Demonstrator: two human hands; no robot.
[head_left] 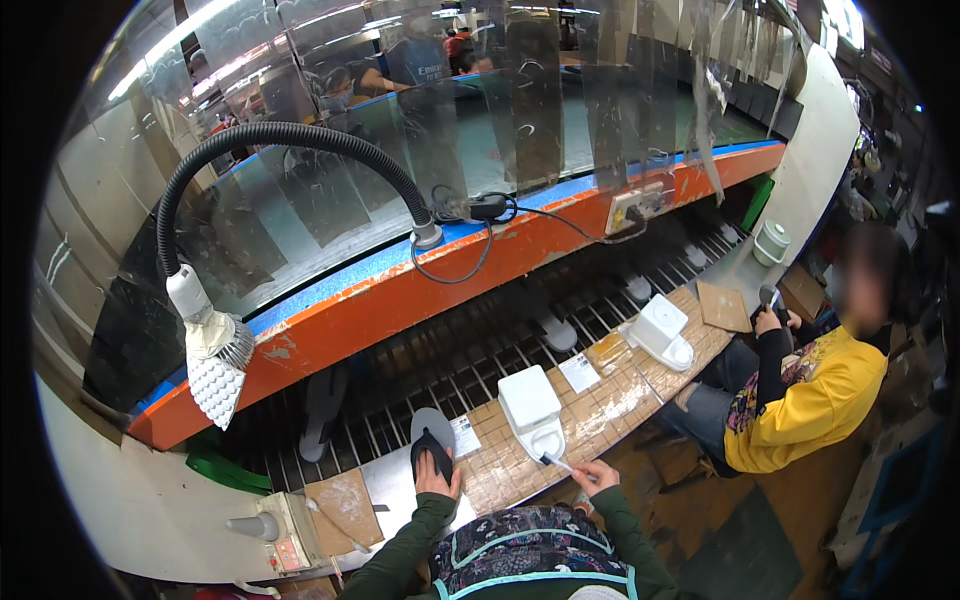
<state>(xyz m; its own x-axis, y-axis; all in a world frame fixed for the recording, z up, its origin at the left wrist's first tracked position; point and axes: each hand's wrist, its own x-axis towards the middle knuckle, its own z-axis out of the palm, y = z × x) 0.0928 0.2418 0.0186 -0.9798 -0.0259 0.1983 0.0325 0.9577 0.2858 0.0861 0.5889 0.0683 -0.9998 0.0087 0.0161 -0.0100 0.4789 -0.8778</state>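
Near the bench's front edge, my left hand (437, 477) grips a flip-flop (425, 424) with a grey footbed and black straps. Its fingers reach in around the straps, and part of the sandal is hidden under them. My right hand (597, 477) is closed round the pale handle of a small brush (560, 464). The brush's dark tip is at the round cup on the front of a white plastic dispenser (529, 397); whether it touches the liquid I cannot tell. Beside the flip-flop lies a white printed card (465, 437).
Behind the wooden bench (490, 474) runs a roller conveyor (380, 393) bearing several soles. An orange beam (350, 308) and a bendy lamp (215, 375) stand beyond. A second white dispenser (660, 330) is to the right, near a seated co-worker in yellow (810, 415).
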